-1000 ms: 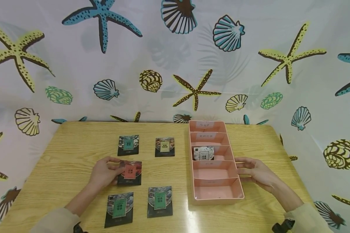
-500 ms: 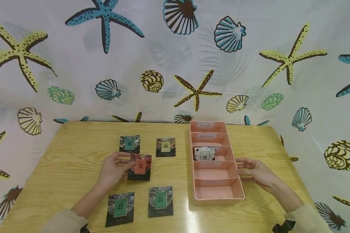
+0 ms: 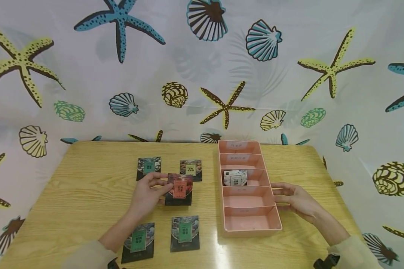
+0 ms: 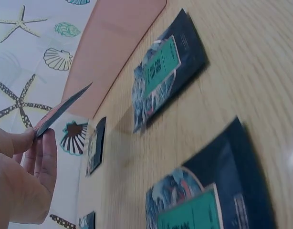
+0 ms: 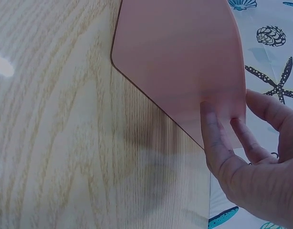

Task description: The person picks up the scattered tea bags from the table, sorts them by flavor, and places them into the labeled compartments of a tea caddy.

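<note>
My left hand [image 3: 149, 192] pinches a dark sachet with a red label [image 3: 180, 189] by its left edge. The left wrist view shows the sachet [image 4: 60, 109] edge-on, raised above the table between thumb and fingers. My right hand [image 3: 294, 200] touches the right outer wall of a pink divided box [image 3: 222, 216], fingers extended. In the right wrist view its fingertips lie against the pink wall [image 5: 180, 57]. A whitish sachet [image 3: 235, 178] stands in the box's middle compartment.
Two green-label sachets [image 3: 185, 233] [image 3: 138, 243] lie at the front of the wooden table [image 3: 87, 179]. Farther back lie a teal-label sachet [image 3: 149, 166] and a yellow-label sachet [image 3: 190, 168]. A patterned cloth [image 3: 148, 67] hangs behind the table.
My left hand has picked the red-label sachet up from the table and carried it rightward toward the box. The right hand stays at the box's side.
</note>
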{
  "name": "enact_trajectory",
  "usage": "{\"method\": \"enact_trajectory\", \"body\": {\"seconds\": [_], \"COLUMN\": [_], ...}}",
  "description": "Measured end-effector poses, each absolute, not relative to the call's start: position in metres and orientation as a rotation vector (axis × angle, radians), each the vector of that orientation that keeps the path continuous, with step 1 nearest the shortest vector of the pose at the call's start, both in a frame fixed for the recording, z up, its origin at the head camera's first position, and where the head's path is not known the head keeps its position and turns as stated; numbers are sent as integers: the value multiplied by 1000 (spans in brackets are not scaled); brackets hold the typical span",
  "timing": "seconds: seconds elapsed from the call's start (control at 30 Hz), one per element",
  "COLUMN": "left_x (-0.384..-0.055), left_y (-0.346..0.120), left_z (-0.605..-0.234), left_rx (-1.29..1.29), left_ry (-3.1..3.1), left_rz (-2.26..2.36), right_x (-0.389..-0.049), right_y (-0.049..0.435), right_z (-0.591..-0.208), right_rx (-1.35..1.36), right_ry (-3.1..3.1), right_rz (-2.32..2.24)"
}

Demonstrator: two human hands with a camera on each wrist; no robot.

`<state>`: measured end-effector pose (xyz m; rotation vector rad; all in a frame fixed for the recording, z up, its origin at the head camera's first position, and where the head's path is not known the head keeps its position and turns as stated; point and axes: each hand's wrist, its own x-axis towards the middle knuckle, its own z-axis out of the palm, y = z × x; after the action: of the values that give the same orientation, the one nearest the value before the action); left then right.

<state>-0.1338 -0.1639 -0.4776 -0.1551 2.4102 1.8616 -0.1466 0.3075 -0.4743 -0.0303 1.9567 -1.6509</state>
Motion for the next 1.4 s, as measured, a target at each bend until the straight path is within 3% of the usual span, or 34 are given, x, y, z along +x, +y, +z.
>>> {"method": "enact_trajectory", "body": {"seconds": [1.4], "left_x": [-156], "left_y": [-24], "left_z": [-465], "left_rx": [133], "left_ry": [2140], "left_rz": [2128], "right_x": [-147], "right_y": [306], "right_z": [-473], "right_rx": [-28], "right_ry": [1915], "right_rz": [-1667]}}
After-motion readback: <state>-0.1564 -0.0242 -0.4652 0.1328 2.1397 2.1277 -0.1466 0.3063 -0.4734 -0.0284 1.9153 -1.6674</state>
